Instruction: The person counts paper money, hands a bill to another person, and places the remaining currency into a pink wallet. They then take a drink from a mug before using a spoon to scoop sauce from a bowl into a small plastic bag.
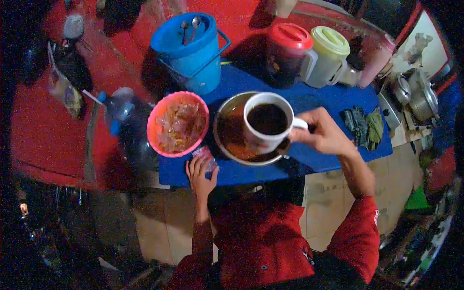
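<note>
My right hand is closed around the handle of a white mug full of dark liquid. The mug is over a round metal bowl that holds brown liquid, and overlaps its right half. My left hand lies at the table's near edge, fingers spread, against a small clear, pinkish plastic item whose kind I cannot tell. Just above that hand stands a pink-rimmed bowl with ice pieces in amber liquid.
Behind the bowls stands a blue bucket, with two spoons on its lid. Lidded pitchers, one red-topped and one yellow-topped, line the back right. Cloths lie on the right of the blue table; metal pots are beyond.
</note>
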A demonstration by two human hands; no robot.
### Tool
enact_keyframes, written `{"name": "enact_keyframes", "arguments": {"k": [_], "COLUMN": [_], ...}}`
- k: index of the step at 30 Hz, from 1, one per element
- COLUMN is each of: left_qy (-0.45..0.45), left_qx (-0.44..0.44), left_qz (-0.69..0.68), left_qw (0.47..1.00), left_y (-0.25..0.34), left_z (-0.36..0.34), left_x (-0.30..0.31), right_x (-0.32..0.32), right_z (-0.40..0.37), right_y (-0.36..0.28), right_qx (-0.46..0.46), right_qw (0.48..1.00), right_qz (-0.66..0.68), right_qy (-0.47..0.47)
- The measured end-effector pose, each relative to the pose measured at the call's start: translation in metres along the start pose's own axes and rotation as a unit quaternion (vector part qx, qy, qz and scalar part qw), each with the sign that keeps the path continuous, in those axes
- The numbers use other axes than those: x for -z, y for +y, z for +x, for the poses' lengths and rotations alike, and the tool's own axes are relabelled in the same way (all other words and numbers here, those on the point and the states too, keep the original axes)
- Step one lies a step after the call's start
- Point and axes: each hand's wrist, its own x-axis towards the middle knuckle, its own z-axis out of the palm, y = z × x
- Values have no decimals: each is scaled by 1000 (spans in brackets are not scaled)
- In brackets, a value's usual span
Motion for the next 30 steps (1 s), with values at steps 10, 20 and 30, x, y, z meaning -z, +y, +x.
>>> {"name": "enact_keyframes", "arguments": {"k": [10,20,30], "left_qy": [-24,48,39], "left_qx": [41,-44,-39], "left_qz": [21,-5,3], "left_qw": [999,998,998], "left_y": [-37,-8,-1], "left_z": [-20,-4,6], "left_x": [-32,4,13], "right_x": [-34,-30,-46], "right_z": [-69,-87,-100], "right_y": [-44,-102,-110], "right_qx": [108,221,327], "right_qw": [991,969,936], "right_qz": [-55,-60,-125], "right_qy": [-52,-95,26]}}
